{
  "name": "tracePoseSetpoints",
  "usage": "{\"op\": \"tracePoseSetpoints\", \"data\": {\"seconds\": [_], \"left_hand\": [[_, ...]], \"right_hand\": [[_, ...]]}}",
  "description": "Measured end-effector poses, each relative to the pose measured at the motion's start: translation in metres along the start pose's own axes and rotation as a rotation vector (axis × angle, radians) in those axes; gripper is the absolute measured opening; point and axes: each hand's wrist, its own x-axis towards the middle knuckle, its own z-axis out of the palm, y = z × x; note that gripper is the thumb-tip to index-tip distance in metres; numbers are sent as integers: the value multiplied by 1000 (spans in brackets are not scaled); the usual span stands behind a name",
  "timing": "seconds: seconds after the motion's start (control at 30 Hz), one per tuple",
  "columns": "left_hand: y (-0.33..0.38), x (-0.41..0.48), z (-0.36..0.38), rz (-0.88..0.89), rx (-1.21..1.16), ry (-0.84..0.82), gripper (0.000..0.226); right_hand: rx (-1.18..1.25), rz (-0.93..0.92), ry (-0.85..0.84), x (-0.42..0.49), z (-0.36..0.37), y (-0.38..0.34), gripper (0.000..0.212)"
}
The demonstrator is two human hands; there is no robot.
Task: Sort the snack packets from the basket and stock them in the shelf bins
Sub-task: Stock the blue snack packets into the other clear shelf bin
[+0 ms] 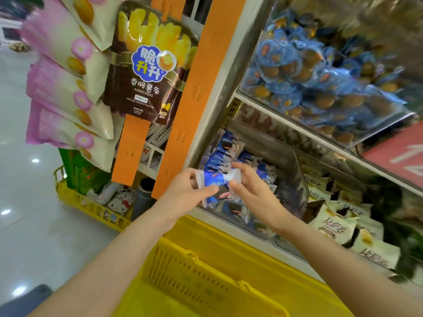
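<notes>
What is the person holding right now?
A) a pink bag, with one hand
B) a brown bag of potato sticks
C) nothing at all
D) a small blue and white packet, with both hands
D: the left hand and the right hand each pinch one end of the small blue and white packet, held in front of the shelf bin of matching packets.

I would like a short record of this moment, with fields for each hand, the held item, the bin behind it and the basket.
left hand: pinches the left end of the blue and white packet
right hand: pinches its right end
bin behind: clear shelf bin, holds similar packets
neighbour: cream packets, to the right
basket: yellow, below the arms
</notes>
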Motion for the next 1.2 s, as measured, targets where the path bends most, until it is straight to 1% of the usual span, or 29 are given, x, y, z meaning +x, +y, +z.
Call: {"op": "tracePoseSetpoints", "data": {"seconds": [0.07,0.1,0.17,0.23,0.3,0.4,0.47,0.53,0.63,0.7,0.77,0.83,0.9,0.97,1.07,1.2], "left_hand": [[0,-2,4,113,21,83,20],[0,-3,6,154,25,91,21],[-1,-6,11,226,64,51,24],[-2,-6,18,299,144,4,25],[-2,-5,22,368,277,-17,27],[-5,4,22,463,529,27,30],[-8,12,18,487,642,30,34],[-12,21,14,500,759,-4,35],[-20,32,13,559,961,-40,33],[-25,37,14,604,1046,-53,27],[-27,42,15,643,1093,-61,26],[-30,45,15,666,1086,-63,28],[-32,47,14,686,1076,-68,28],[-33,48,14,699,1055,-71,27],[-34,48,14,708,1068,-63,28],[-33,50,13,710,1070,-68,32]], "right_hand": [[107,31,21,-11,0,0,24],[148,38,37,-16,0,1,17],[189,57,62,-25,2,3,12],[145,78,102,-31,3,6,17],[106,106,156,-34,0,8,17],[125,159,253,-30,-11,15,21],[81,180,359,-22,-26,23,18],[2,196,449,-7,-40,31,18],[-72,257,548,23,-52,45,39],[-128,279,539,47,-56,55,42],[-108,308,491,72,-55,64,45],[-73,357,495,96,-51,69,52],[-44,368,489,121,-45,70,56],[-57,352,417,141,-38,70,55],[-132,267,336,160,-30,75,48],[-193,206,373,170,-27,81,39]]}}
